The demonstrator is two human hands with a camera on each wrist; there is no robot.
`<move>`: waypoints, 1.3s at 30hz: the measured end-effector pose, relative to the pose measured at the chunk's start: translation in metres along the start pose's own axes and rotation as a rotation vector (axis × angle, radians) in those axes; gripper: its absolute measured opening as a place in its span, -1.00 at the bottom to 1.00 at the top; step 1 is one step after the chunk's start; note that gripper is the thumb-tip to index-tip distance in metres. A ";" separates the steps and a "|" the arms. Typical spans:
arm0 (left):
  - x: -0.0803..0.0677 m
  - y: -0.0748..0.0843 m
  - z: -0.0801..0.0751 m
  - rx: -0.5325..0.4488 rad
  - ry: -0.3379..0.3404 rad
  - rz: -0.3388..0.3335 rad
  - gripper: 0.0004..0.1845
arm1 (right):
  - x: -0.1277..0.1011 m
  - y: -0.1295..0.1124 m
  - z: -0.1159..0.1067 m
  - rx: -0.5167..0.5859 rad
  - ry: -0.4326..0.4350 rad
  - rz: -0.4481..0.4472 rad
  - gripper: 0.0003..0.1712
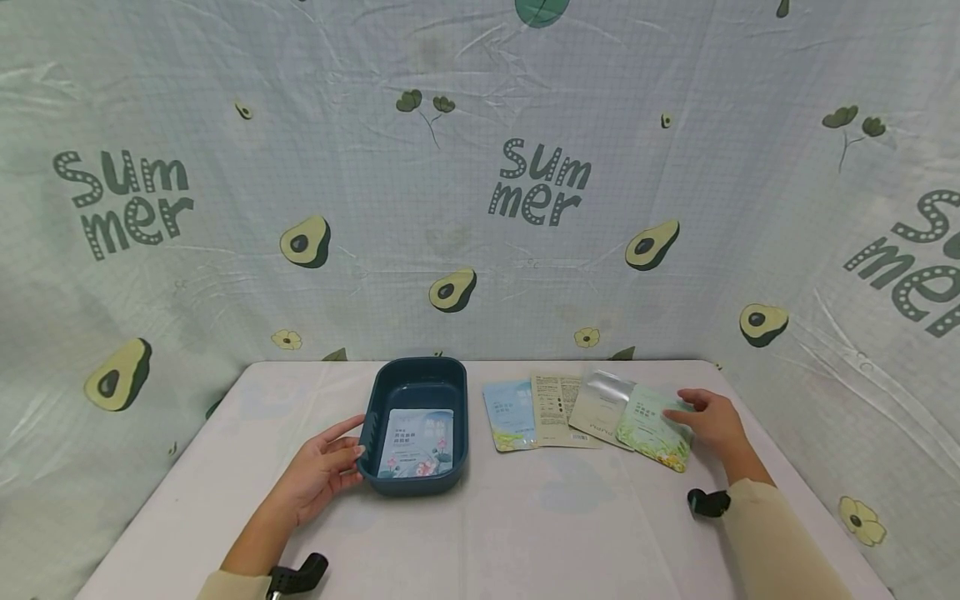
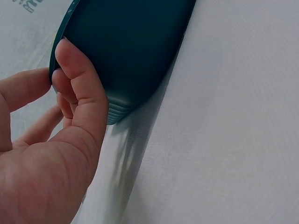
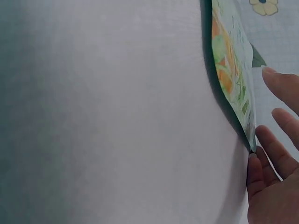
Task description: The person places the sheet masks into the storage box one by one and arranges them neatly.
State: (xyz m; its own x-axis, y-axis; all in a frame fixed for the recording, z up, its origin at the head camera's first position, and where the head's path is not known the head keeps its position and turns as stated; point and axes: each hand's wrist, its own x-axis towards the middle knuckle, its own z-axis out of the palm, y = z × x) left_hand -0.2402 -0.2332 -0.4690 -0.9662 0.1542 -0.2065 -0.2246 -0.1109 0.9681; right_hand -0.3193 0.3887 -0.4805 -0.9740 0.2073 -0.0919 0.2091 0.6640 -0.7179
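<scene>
A dark blue plastic basin (image 1: 414, 487) stands left of the table's middle, with a pale blue flowered sachet (image 1: 417, 444) lying flat inside. My left hand (image 1: 321, 471) grips the basin's left rim; in the left wrist view the thumb and fingers pinch its edge. At the right, a light green sachet (image 1: 654, 427) printed with yellow flowers is the end one of a fanned row. My right hand (image 1: 712, 425) pinches its right edge between thumb and fingers. In the right wrist view that green sachet (image 3: 232, 70) stands tilted, edge-on to the camera.
Left of the green sachet lie a silver-topped beige sachet (image 1: 600, 406), a beige one (image 1: 557, 408) with printed text, and a blue one (image 1: 512, 417), overlapping. A white cloth covers the table (image 1: 517, 533). A patterned curtain (image 1: 360, 183) hangs behind and on both sides.
</scene>
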 end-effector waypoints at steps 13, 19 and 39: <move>0.001 0.000 0.000 0.002 -0.003 -0.005 -0.28 | 0.005 -0.001 0.002 -0.026 -0.030 0.022 -0.16; 0.000 0.001 0.000 -0.003 -0.008 -0.008 -0.28 | 0.006 -0.002 0.002 -0.047 -0.046 0.018 -0.16; 0.000 0.000 -0.002 -0.014 -0.020 -0.007 -0.28 | 0.011 -0.006 -0.001 -0.079 -0.117 0.093 -0.10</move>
State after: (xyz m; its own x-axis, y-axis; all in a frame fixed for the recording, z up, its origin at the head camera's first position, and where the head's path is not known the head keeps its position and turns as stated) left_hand -0.2404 -0.2353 -0.4694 -0.9619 0.1746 -0.2103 -0.2333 -0.1239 0.9645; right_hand -0.3309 0.3876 -0.4765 -0.9528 0.1885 -0.2382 0.3004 0.7011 -0.6467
